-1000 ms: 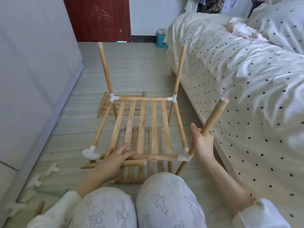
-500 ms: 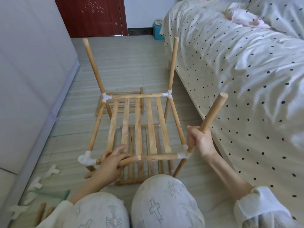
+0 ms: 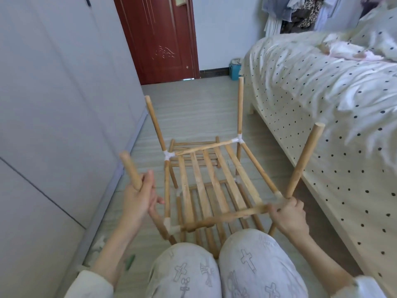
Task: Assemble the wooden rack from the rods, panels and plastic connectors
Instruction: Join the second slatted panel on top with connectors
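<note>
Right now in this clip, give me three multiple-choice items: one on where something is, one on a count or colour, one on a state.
1. Where is the loose rod?
A. In the left hand
B. On the bed
C. Against the door

2. How many upright rods already stand on the shelf's corners?
A. One
B. Three
C. Five

3. What is the right hand doing?
A. Hanging idle
B. Gripping the shelf's near right corner
C. Resting on a knee

Answers:
1 A, the left hand holds it, its fingers curled round it.
2 B, two at the far corners, one near right.
3 B, the right hand is closed round the front rail at that corner.
</note>
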### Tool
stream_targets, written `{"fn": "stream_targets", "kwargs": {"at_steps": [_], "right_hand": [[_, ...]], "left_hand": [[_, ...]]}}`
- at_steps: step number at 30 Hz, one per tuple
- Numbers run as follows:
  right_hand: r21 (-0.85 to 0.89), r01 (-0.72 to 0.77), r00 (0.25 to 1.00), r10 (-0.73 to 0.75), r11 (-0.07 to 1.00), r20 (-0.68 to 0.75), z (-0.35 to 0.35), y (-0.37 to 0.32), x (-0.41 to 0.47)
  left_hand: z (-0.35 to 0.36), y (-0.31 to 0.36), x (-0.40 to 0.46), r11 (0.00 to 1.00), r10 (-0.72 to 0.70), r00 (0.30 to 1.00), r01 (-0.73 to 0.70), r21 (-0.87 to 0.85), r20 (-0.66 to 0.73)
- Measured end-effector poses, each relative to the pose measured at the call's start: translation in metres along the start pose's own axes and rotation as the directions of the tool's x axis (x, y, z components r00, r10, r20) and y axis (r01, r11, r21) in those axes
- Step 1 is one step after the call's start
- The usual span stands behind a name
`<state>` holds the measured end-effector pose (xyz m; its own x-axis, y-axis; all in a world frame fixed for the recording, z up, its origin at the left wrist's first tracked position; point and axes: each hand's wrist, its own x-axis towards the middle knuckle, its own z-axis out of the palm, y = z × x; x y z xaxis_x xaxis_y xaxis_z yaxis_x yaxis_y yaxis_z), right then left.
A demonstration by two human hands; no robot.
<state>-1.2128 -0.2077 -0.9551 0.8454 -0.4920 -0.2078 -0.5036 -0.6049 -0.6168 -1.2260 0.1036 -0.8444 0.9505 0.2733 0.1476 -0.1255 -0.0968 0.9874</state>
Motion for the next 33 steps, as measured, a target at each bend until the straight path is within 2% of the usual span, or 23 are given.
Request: {"fn": "stream_targets", "kwargs": {"at_steps": [3,5,6,7,9,11,12,14,16,23,33], "right_hand": [[-0.216,0.049,0.998,-0.04,0.975,0.047,0.018,0.006,-0.026],[-0.287,0.171,0.985,-0.153,0.942,0.086,0.019,-0.006,-0.032],[-0.335,0.28,0.96,-0.253,0.9,0.122,0.019,-0.014,-0.032],[-0.386,0.416,0.909,-0.377,0.823,0.175,0.021,-0.023,-0.031],[-0.381,0.661,0.751,-0.583,0.647,0.311,0.025,-0.041,-0.029],[-0.301,0.765,0.635,-0.59,0.569,0.499,0.034,-0.055,-0.025],[-0.285,0.772,0.611,-0.54,0.568,0.579,0.04,-0.059,-0.023],[-0.375,0.777,0.608,-0.449,0.505,0.655,0.053,-0.056,-0.021],[-0.432,0.787,0.612,-0.473,0.439,0.634,0.06,-0.051,-0.019],[-0.449,0.786,0.618,-0.504,0.426,0.603,0.064,-0.046,-0.019],[-0.436,0.789,0.615,-0.547,0.434,0.568,0.069,-0.041,-0.016]], "left_hand": [[-0.024,0.011,0.007,0.966,0.008,0.997,-0.029,-0.258,-0.082],[-0.031,0.01,0.006,0.952,-0.008,0.994,-0.027,-0.304,-0.113],[-0.033,0.008,0.003,0.959,0.002,0.992,-0.037,-0.281,-0.125],[-0.034,0.004,0.0,0.968,0.02,0.991,-0.053,-0.246,-0.135],[-0.034,-0.004,-0.004,0.979,0.049,0.986,-0.079,-0.189,-0.157],[-0.035,-0.011,-0.005,0.981,0.046,0.982,-0.079,-0.175,-0.184],[-0.035,-0.014,-0.004,0.98,0.035,0.98,-0.073,-0.187,-0.197],[-0.034,-0.018,-0.004,0.975,0.019,0.977,-0.065,-0.212,-0.212],[-0.033,-0.021,-0.005,0.972,0.022,0.976,-0.072,-0.223,-0.217],[-0.025,-0.018,-0.006,0.961,0.076,0.973,-0.13,-0.245,-0.219],[-0.01,-0.019,-0.013,0.987,0.146,0.971,-0.157,-0.041,-0.191]]}}
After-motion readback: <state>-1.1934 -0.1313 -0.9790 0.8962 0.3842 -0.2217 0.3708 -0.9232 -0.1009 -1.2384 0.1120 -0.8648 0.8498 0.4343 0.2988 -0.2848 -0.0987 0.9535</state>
